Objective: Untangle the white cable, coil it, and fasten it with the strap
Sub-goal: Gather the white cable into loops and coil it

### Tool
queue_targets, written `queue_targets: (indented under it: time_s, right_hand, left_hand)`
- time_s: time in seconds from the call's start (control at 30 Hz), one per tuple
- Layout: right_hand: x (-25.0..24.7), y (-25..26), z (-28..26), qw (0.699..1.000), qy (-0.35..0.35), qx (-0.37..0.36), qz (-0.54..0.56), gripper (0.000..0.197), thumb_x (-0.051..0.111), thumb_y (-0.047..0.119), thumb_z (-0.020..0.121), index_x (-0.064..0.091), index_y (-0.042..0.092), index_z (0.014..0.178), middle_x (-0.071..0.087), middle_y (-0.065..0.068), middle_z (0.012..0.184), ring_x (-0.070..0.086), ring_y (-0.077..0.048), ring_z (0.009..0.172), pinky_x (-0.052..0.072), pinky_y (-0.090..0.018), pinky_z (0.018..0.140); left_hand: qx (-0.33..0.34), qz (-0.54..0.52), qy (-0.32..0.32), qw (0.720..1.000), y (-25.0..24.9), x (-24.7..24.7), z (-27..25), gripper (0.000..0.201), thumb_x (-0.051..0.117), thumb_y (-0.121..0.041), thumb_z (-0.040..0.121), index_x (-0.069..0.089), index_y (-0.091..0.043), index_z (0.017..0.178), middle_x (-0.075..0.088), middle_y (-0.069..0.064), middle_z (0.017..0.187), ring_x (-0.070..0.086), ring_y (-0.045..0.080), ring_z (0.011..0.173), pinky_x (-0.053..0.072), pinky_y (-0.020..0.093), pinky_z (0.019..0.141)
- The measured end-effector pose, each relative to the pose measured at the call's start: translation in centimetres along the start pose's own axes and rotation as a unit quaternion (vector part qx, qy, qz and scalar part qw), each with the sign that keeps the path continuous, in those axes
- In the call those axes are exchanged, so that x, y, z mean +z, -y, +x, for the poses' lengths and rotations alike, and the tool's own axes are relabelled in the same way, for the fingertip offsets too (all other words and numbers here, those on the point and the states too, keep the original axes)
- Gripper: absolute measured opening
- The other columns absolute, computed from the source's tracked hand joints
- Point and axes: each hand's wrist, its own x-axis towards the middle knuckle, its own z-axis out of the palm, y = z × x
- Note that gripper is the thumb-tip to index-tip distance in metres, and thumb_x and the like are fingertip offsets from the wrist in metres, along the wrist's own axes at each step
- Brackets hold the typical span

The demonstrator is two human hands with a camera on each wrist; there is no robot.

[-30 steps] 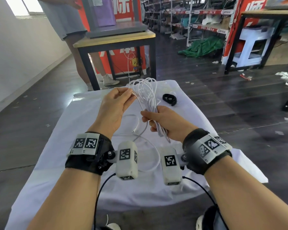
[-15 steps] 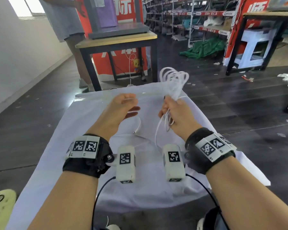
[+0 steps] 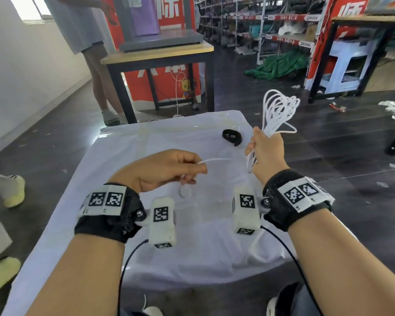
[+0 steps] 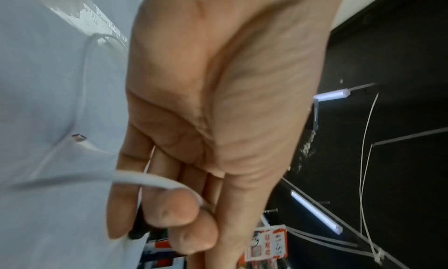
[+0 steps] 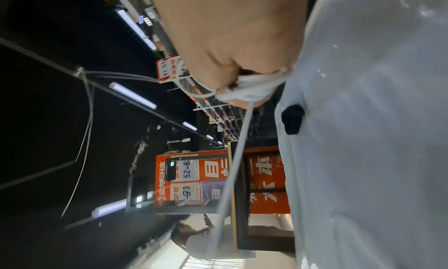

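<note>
White cable point(image 3: 276, 110) loops bunch in my right hand's point(image 3: 266, 151) fist; my left hand point(image 3: 162, 168) pinches the tail. I'd feed it taut, wrap evenly, strap point(image 3: 232, 136) waiting on the tablecloth point(image 3: 128, 156).

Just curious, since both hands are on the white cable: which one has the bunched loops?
The right hand. It grips the bundle of the white cable, raised past the table's edge. The left hand only pinches a single strand leading to it.
</note>
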Motion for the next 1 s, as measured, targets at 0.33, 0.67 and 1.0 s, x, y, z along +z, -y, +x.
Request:
queue_targets:
  time_s: [0.33, 0.67, 1.0]
  right_hand:
    - [1.3, -0.8, -3.4, 0.900, 0.280, 0.121, -0.311, 0.033, 0.043, 0.038, 0.100, 0.049, 0.010, 0.083, 0.051, -0.004, 0.067, 0.036, -0.007, 0.040, 0.033, -0.015, 0.039]
    - [2.1, -1.3, -5.3, 0.853, 0.387, 0.097, -0.337, 0.053, 0.044, 0.061, 0.090, 0.057, 0.009, 0.088, 0.060, -0.004, 0.071, 0.039, -0.008, 0.045, 0.034, -0.015, 0.040]
    - [1.9, -1.6, -4.6, 0.864, 0.408, 0.096, -0.278, 0.011, 0.055, 0.015, 0.096, 0.056, 0.010, 0.086, 0.058, -0.003, 0.069, 0.051, -0.008, 0.053, 0.045, -0.016, 0.052]
  left_hand:
    - [0.092, -0.292, -0.238, 0.922, -0.9, -2.0, -0.2, 0.015, 0.061, -0.021, 0.091, 0.071, -0.011, 0.086, 0.059, -0.005, 0.066, 0.048, 0.003, 0.052, 0.053, 0.021, 0.068]
    - [0.065, -0.067, -0.432, 0.897, 0.0, -1.2, 1.7, 0.017, 0.063, -0.026, 0.091, 0.072, -0.011, 0.091, 0.053, -0.004, 0.068, 0.042, 0.001, 0.045, 0.046, 0.022, 0.062]
    - [0.056, 0.048, -0.481, 0.874, 1.2, -2.0, 2.1, 0.029, 0.070, -0.042, 0.082, 0.058, -0.016, 0.075, 0.051, -0.005, 0.066, 0.045, 0.012, 0.065, 0.041, 0.028, 0.065]
